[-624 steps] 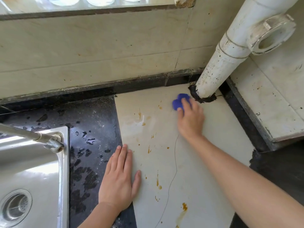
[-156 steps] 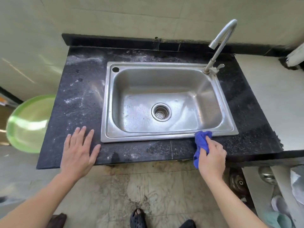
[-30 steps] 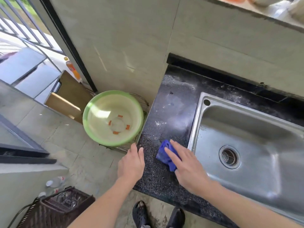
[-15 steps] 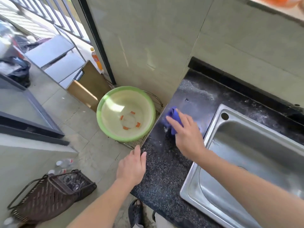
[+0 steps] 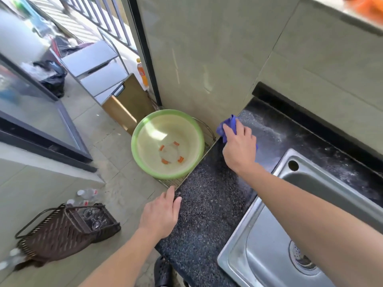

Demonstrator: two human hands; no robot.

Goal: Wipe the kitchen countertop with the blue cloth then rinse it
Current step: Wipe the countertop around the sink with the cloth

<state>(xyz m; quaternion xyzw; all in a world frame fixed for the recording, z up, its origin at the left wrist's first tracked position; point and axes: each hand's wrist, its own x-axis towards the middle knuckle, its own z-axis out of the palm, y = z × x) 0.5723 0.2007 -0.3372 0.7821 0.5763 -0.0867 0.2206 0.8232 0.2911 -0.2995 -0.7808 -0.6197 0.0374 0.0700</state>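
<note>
While the right hand [image 5: 238, 148] presses the bunched blue cloth [image 5: 229, 125], fingers bent over it, into the far corner of the countertop [image 5: 209, 216] — left hand [image 5: 160, 214] flat, fingers loose, on its edge — wiping seems underway, with rinsing at the sink [image 5: 267, 241] not yet done.

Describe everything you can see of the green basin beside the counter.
The green basin is round, seemingly translucent plastic, with a green rim and a paler yellowish inside. Four orange marks ring its bottom. It looks empty and sits open side up on a wire rack, left of the dark countertop. Nothing else touches it.
</note>
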